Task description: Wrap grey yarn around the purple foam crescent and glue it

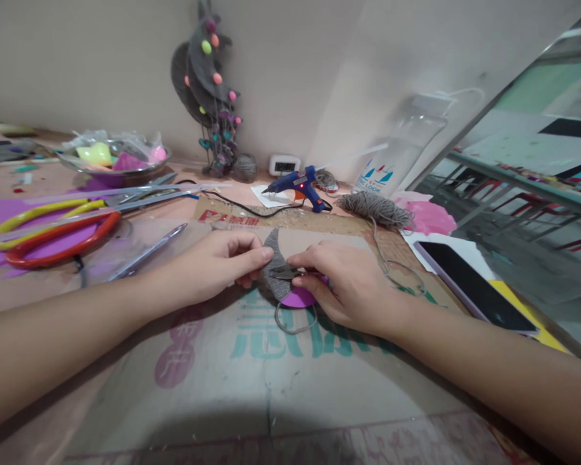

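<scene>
Over the cardboard, my left hand [232, 257] pinches the edge of a crescent [275, 257] wound with grey yarn. A purple part [300, 298] shows unwrapped at its lower right end. My right hand [351, 284] is closed on a small pointed metal tool [283, 274], which looks like thread snips. Its tip lies across the crescent's grey face, while its handle is mostly hidden by my fingers. Below the crescent, a loose loop of grey yarn [295, 331] hangs onto the cardboard.
Beyond my hands are a blue glue gun [300, 186] with its red light on, a grey yarn skein [375, 210] and a clock [284, 165]. Large scissors [62, 232] and a pen [150, 250] lie left; a phone [474, 284] lies right. A decorated moon hanging [201, 77] stands at the wall.
</scene>
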### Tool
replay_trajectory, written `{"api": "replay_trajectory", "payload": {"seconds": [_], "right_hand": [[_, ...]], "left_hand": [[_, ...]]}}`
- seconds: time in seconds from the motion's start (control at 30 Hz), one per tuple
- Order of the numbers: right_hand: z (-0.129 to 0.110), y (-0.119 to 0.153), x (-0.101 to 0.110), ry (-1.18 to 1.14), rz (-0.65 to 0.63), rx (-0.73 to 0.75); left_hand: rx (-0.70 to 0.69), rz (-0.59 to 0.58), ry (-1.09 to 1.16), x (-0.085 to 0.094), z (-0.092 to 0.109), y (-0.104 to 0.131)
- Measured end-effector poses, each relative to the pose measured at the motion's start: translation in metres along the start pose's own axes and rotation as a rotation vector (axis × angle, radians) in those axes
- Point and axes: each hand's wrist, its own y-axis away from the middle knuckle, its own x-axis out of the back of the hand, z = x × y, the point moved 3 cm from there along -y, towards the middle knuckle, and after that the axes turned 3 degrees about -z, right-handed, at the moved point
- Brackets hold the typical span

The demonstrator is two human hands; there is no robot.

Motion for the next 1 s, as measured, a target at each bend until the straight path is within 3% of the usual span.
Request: {"api": "replay_trajectory", "payload": {"seconds": [1.0], "right_hand": [[-0.0044, 0.0005, -0.0016, 0.135, -0.020, 0.016]], "left_hand": [[0.023, -0.016, -0.020, -0.0005, -0.0013, -0.0009]]}}
